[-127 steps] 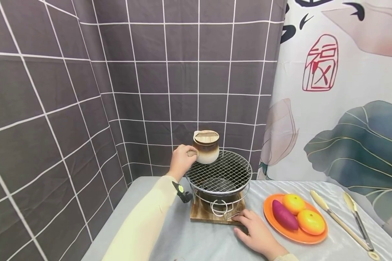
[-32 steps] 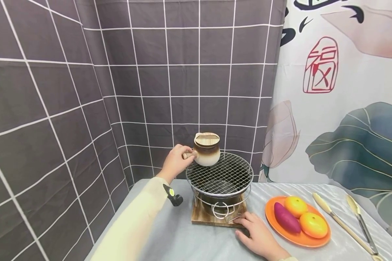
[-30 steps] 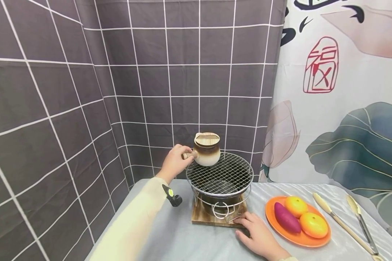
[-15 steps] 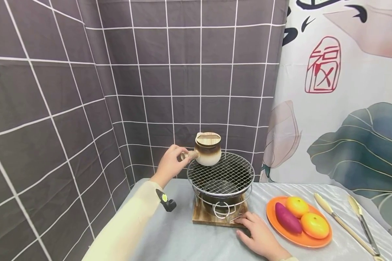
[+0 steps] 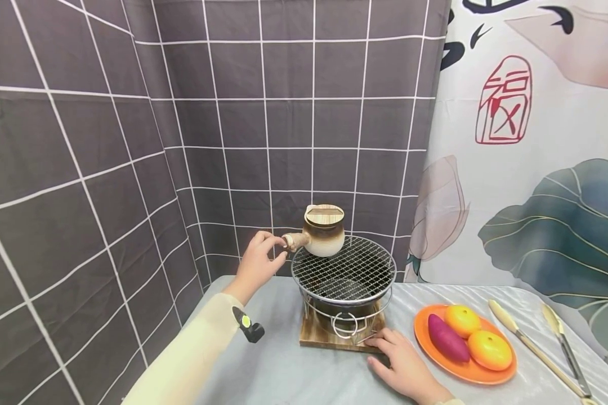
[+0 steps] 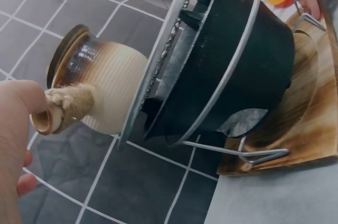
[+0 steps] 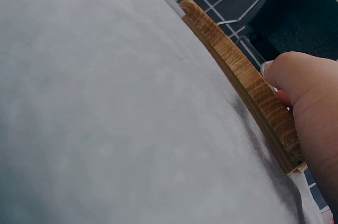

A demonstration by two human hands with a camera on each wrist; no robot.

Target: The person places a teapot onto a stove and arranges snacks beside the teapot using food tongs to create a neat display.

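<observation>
A small brown-and-cream clay teapot [image 5: 324,239] with a wooden lid [image 5: 325,214] sits on the wire grill rack [image 5: 354,273] of a round black stove [image 6: 232,60]. Its rope-wrapped side handle [image 6: 71,105] points left. My left hand [image 5: 257,264] is at the end of that handle, thumb and index finger parted, the index fingertip right at the handle's tip. The stove stands on a wooden board [image 5: 316,334]. My right hand [image 5: 402,365] rests its fingers on the board's front right corner; in the right wrist view the thumb [image 7: 285,71] lies over the board's edge.
Right of the stove, an orange plate [image 5: 486,378] holds a purple sweet potato [image 5: 447,337] and two oranges [image 5: 490,350]. Tongs [image 5: 542,354] lie spread at the far right. Grey gridded curtain [image 5: 243,124] hangs close behind and at the left of the table.
My left hand has slid left along the teapot's handle from near the pot to its tip, its grip loosening. The teapot stays on the rack. My right hand remains at the board.
</observation>
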